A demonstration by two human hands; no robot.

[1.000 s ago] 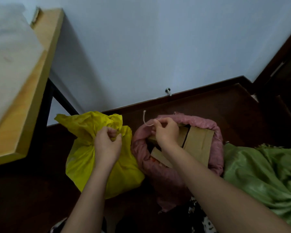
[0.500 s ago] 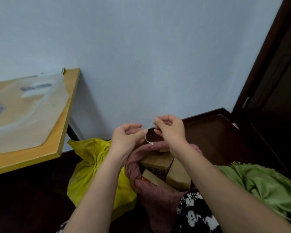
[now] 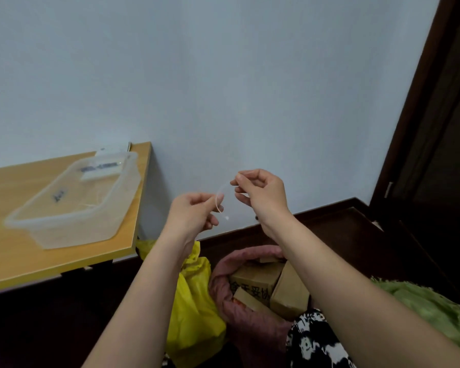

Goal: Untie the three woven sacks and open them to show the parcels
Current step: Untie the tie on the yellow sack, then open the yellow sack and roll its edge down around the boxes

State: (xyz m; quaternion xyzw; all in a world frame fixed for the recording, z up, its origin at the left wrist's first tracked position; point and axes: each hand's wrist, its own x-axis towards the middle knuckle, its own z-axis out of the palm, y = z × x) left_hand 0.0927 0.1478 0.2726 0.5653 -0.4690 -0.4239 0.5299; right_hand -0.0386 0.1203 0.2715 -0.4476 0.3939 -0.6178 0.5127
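Two hands are raised before the wall with a thin pale tie (image 3: 219, 198) curved between them: the left hand (image 3: 191, 214) pinches its lower part, the right hand (image 3: 260, 192) its upper end, each grip closed on it. So light and springy a strand is judged best pinched at its ends. Below, the pink sack (image 3: 239, 309) gapes on cardboard parcels (image 3: 255, 281), whose dark print cannot be read. The soft yellow sack (image 3: 194, 309), seemingly still bunched, would be taken at its neck. Blurred labels mark the tub (image 3: 72, 208) on the bench (image 3: 16, 272).
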